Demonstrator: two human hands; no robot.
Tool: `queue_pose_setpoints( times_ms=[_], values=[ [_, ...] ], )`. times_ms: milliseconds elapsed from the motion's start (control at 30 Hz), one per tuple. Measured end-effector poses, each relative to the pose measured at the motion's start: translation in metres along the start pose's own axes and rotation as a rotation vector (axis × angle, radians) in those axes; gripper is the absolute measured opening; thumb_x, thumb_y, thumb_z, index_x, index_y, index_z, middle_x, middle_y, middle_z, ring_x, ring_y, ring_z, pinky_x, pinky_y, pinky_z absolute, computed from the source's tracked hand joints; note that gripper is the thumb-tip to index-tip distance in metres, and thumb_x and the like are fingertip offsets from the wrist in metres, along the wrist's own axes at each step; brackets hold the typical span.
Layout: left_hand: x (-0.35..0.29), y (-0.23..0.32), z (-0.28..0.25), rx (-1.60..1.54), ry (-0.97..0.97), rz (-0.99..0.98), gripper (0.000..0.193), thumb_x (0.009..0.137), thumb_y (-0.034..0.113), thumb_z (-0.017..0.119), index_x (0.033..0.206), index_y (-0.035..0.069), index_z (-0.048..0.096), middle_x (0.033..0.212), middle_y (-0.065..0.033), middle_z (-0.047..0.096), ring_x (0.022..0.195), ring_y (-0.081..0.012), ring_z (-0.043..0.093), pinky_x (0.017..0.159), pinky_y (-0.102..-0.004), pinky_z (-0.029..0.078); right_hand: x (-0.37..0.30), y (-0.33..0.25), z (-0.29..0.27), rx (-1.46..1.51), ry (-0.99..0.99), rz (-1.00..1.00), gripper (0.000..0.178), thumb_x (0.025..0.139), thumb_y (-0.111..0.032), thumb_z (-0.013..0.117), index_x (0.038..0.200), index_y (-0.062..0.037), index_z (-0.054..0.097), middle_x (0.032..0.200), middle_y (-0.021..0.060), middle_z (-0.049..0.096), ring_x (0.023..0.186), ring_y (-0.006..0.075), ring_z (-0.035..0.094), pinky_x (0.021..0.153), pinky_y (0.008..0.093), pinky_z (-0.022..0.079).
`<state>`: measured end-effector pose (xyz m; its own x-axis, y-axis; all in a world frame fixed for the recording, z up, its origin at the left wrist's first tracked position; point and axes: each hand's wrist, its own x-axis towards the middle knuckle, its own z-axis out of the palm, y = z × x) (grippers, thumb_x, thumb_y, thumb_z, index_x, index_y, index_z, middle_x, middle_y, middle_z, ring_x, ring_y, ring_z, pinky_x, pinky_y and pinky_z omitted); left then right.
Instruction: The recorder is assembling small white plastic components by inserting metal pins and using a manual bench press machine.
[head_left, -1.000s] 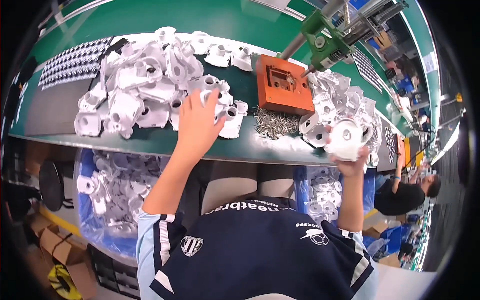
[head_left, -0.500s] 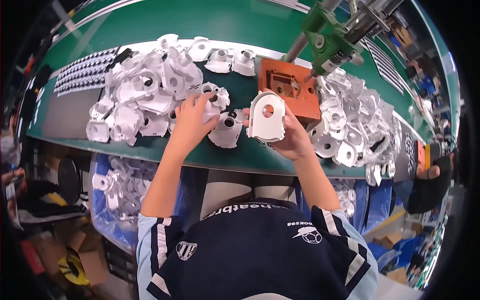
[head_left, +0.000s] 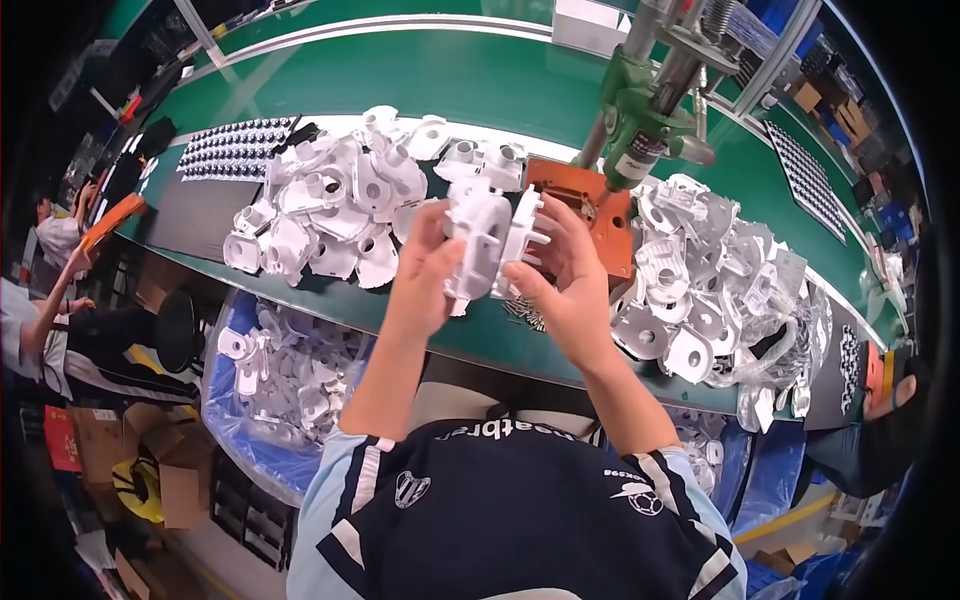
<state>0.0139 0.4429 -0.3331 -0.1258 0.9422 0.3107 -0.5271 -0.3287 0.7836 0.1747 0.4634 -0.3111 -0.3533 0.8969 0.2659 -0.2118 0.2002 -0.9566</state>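
Note:
My left hand (head_left: 425, 275) is closed around a white plastic housing (head_left: 480, 240), held upright above the green table's near edge. Facing it, my right hand (head_left: 568, 280) grips a white plastic cover (head_left: 519, 242) by its edge, thumb on the near side. The cover is turned nearly edge-on, with short pegs showing on its right side. Only a narrow gap parts the two pieces; whether they touch lower down I cannot tell. Behind my right hand lies an orange fixture block (head_left: 612, 240), partly covered by the fingers.
A green press (head_left: 638, 135) rises over the fixture. Heaps of white plastic parts lie left (head_left: 345, 190) and right (head_left: 690, 290). Small screws (head_left: 524, 314) are scattered below my hands. Sheets of small dark parts (head_left: 235, 150) lie farther out. A blue-lined bin (head_left: 225, 400) stands below the table.
My left hand has picked up a white housing from the table and brought it to the middle. My right hand has turned its cover from face-on to edge-on. The head view has shifted.

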Motion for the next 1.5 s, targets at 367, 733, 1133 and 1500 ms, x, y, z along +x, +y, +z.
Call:
queue_pose_setpoints(
  times_ms=[367, 733, 1133, 1500],
  values=[
    [-0.013, -0.002, 0.014, 0.094, -0.005, 0.038, 0.04, 0.088, 0.011, 0.051, 0.125, -0.001, 0.039, 0.111, -0.0097, 0.053, 0.094, -0.0121, 0.056, 0.077, -0.0246, 0.046, -0.014, -0.012, -0.006, 0.046, 0.024, -0.005, 0.067, 0.078, -0.011, 0.069, 0.134, 0.0005, 0.034, 0.119, 0.0154, 0.053, 0.106, 0.0216, 0.055, 0.089, 0.0326, 0.046],
    [-0.004, 0.002, 0.008, -0.377, 0.016, -0.276, 0.041, 0.09, 0.026, 0.041, 0.125, 0.005, 0.036, 0.115, -0.0163, 0.054, 0.1, -0.0347, 0.058, 0.083, -0.0451, 0.05, -0.023, 0.0, -0.026, 0.337, 0.033, 0.084, 0.077, 0.068, -0.017, 0.061, 0.138, -0.0044, 0.03, 0.109, 0.0124, 0.051, 0.099, 0.0256, 0.058, 0.086, 0.0356, 0.047],
    [0.0, 0.006, 0.005, 0.476, -0.231, 0.274, 0.051, 0.076, 0.01, 0.07, 0.12, 0.006, 0.045, 0.122, -0.0126, 0.04, 0.101, -0.0236, 0.051, 0.085, -0.0321, 0.044, -0.037, -0.001, -0.052, 0.249, 0.036, 0.164, 0.086, 0.064, -0.028, 0.065, 0.137, -0.0009, 0.03, 0.108, 0.0136, 0.052, 0.091, 0.0247, 0.059, 0.083, 0.0362, 0.047],
    [0.069, -0.04, -0.003, 1.1, -0.735, 0.424, 0.039, 0.071, 0.018, 0.074, 0.102, 0.007, 0.053, 0.113, -0.0163, 0.045, 0.102, -0.0352, 0.049, 0.087, -0.0405, 0.042, -0.108, -0.044, -0.151, -0.204, 0.323, 0.011, 0.079, 0.062, -0.037, 0.074, 0.122, -0.0041, 0.036, 0.114, 0.0152, 0.052, 0.09, 0.0181, 0.054, 0.076, 0.0274, 0.044]
  ],
)
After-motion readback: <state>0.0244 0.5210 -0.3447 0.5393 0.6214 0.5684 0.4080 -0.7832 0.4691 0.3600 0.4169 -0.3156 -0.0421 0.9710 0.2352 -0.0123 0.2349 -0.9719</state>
